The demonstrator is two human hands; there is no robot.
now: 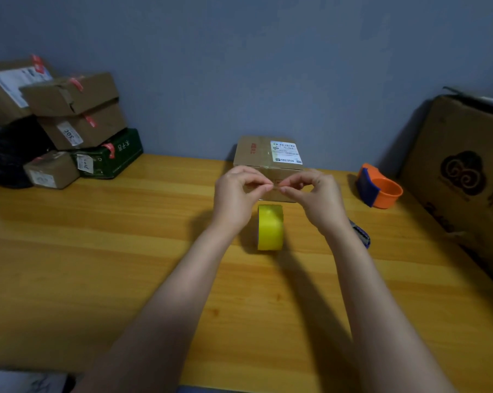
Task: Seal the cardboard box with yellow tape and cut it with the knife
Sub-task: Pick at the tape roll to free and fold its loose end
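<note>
A small cardboard box point(263, 154) with a white label stands at the back of the table against the wall. The yellow tape roll point(270, 227) stands on its edge just in front of it. My left hand point(235, 194) and my right hand point(317, 198) are raised above the roll. Their thumbs and forefingers are pinched, and the fingertips meet at the box's front face. Nothing shows clearly between the fingers. A dark blue knife point(363, 236) lies on the table, mostly hidden behind my right wrist.
An orange and blue tape dispenser point(380, 190) sits to the right of the box. A large cardboard carton point(463, 177) leans at the right edge. Several stacked parcels point(69, 123) and a black bag point(7, 154) fill the back left of the wooden table point(97, 251).
</note>
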